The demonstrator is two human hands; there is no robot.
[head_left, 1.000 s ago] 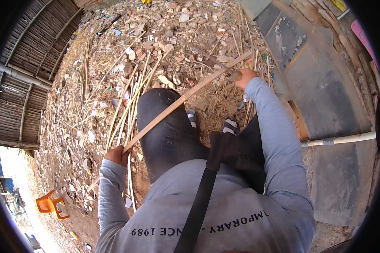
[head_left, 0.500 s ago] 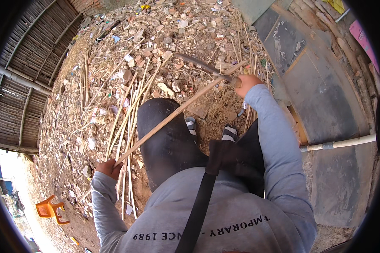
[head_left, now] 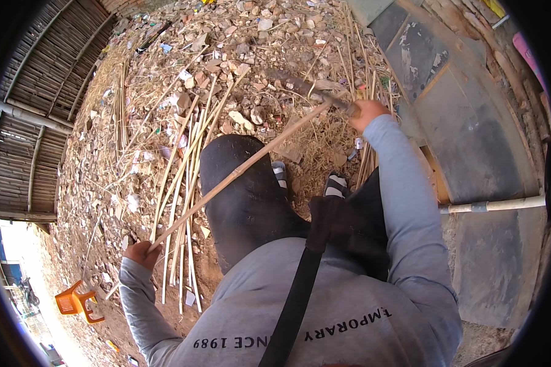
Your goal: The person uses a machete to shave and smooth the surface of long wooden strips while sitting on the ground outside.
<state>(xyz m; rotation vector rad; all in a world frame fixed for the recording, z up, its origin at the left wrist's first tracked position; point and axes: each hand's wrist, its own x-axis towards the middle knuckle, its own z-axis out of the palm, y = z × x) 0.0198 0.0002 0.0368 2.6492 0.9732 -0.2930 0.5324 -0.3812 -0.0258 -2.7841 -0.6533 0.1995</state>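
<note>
1. The stick point(head_left: 239, 172) you hold looks like pale, dry, matt cane.
2. Your blade point(head_left: 300, 85) looks like dull, dark metal.
3. Your sleeves are soft grey cloth.
4. The ground point(head_left: 165, 92) is rough rubble and straw.

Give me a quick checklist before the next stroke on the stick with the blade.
1. Left hand grips the stick's near end: ok.
2. Right hand holds the blade by its handle: ok.
3. Blade meets the stick's far end, well away from the left hand: ok.
4. Feet lie below the blade, apart from it: ok.
5. Stick propped across the knee: cannot tell whether it rests there or passes above.
6. Footing: loose stones and cut sticks lie all around: not ok.
</note>
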